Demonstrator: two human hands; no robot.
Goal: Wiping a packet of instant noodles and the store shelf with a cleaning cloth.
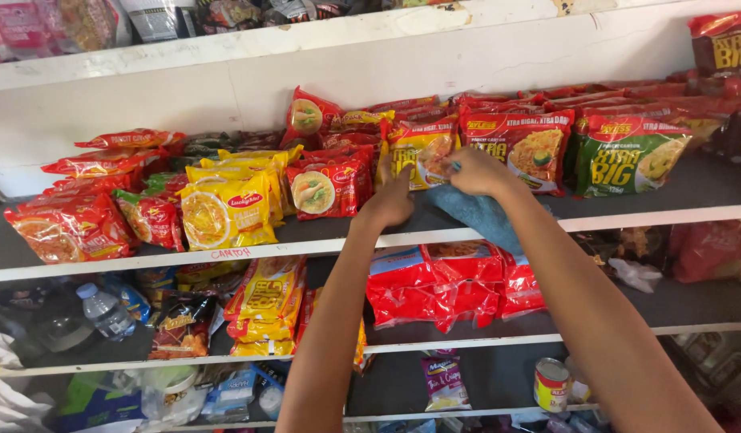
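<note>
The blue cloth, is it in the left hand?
No, the right hand holds the blue cloth; the left hand rests on a yellow noodle packet.

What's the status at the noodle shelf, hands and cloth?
Left hand open against a yellow noodle packet. Right hand gripping blue cloth at shelf edge. Packets crowd both sides.

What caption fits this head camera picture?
Left hand and right hand with blue cloth at yellow noodle packet.

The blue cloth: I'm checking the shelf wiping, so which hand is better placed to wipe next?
Probably the right hand: it already grips the blue cloth on the shelf. The left hand rests empty against a yellow noodle packet.
</note>
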